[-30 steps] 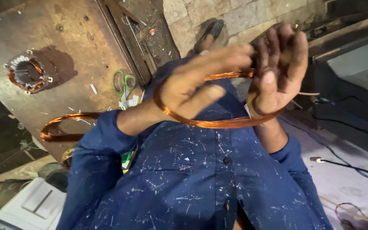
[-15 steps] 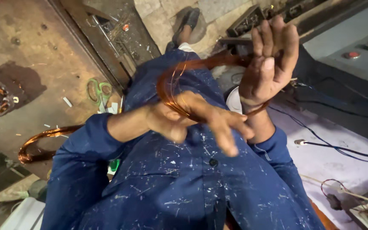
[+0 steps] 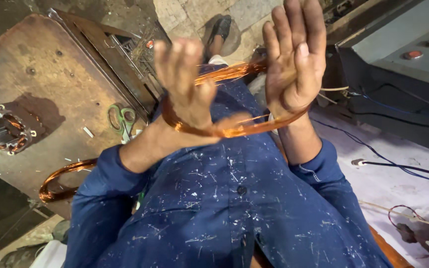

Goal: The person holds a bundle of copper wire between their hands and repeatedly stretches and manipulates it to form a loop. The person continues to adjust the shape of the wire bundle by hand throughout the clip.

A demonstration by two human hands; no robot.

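Copper wire coil (image 3: 234,130) stretched as a loop around both raised hands, above the lap.
Left hand (image 3: 184,82) (blurred) passes through the loop, fingers loosely curled; right hand (image 3: 294,64) is flat, fingers spread upward, coil crossing its wrist. Farther left: second coil (image 3: 60,176), green scissors (image 3: 121,119), wound stator (image 3: 3,131) on a rusty metal table (image 3: 40,64).

Wire coil (image 3: 234,130) loops around both my wrists, left hand (image 3: 184,79) beside right hand (image 3: 294,64); scissors (image 3: 121,119) on the plate (image 3: 50,59) to my left, stator (image 3: 3,131) further left
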